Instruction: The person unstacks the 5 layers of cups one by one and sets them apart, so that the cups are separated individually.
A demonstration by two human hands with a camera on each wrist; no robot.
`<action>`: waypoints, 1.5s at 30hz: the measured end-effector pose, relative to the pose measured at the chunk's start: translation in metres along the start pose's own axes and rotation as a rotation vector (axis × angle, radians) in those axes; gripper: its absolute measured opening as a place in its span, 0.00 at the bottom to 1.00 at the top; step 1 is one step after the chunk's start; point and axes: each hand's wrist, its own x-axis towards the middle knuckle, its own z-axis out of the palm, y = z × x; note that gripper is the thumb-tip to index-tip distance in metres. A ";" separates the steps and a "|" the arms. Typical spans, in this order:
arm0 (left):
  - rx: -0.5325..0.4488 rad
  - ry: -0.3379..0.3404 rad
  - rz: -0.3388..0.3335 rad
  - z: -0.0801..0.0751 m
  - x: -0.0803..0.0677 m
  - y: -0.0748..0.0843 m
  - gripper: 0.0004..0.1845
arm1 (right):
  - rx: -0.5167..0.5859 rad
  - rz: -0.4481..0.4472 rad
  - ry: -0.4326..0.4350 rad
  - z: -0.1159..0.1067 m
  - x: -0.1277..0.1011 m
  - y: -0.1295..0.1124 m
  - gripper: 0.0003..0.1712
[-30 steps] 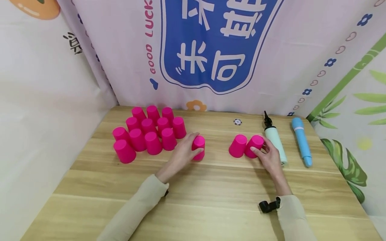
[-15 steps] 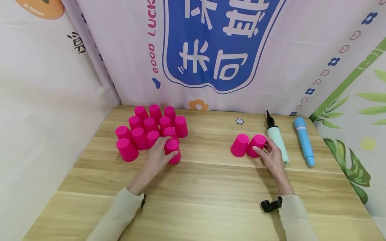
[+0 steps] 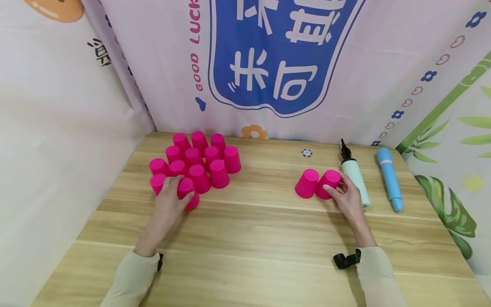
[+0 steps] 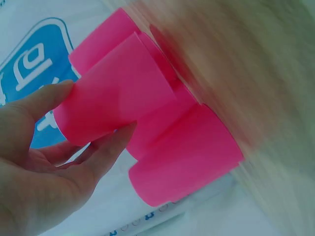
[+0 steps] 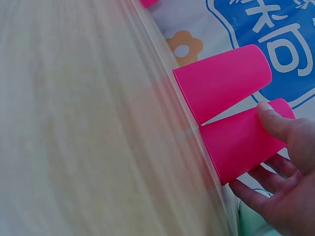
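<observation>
My left hand (image 3: 167, 204) grips an upside-down pink cup (image 3: 189, 197) at the front of a cluster of similar pink cups (image 3: 193, 157). In the left wrist view, thumb and fingers are around the narrow end of that cup (image 4: 115, 91), and other cups show behind and beside it. On the right, my right hand (image 3: 348, 200) holds another upside-down pink cup (image 3: 326, 185) by its side. A matching cup (image 3: 307, 184) stands just left of it. The right wrist view shows this pair meeting at their rims, with my thumb (image 5: 275, 123) on the nearer cup.
A pale green hand pump (image 3: 354, 183) lies close to the right hand, and a light blue microphone-shaped item (image 3: 390, 181) lies farther right. Toward the table's back edge is a small black-and-white chip (image 3: 306, 152). Printed cloth (image 3: 172, 115) hangs behind the wooden table (image 3: 249, 256).
My left hand has carried its cup leftward from the table's middle, past the cluster's front right, to the cluster's front. The right hand stays on its cup.
</observation>
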 end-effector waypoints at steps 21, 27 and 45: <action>0.104 0.127 0.064 0.011 0.003 -0.006 0.27 | -0.012 -0.018 -0.005 -0.003 0.000 0.002 0.40; 0.193 0.186 0.162 0.014 -0.001 -0.005 0.30 | 0.010 -0.022 -0.009 -0.003 0.002 0.003 0.40; -0.238 -0.236 0.443 0.109 0.054 0.148 0.34 | 0.005 -0.024 -0.015 0.000 -0.001 0.000 0.40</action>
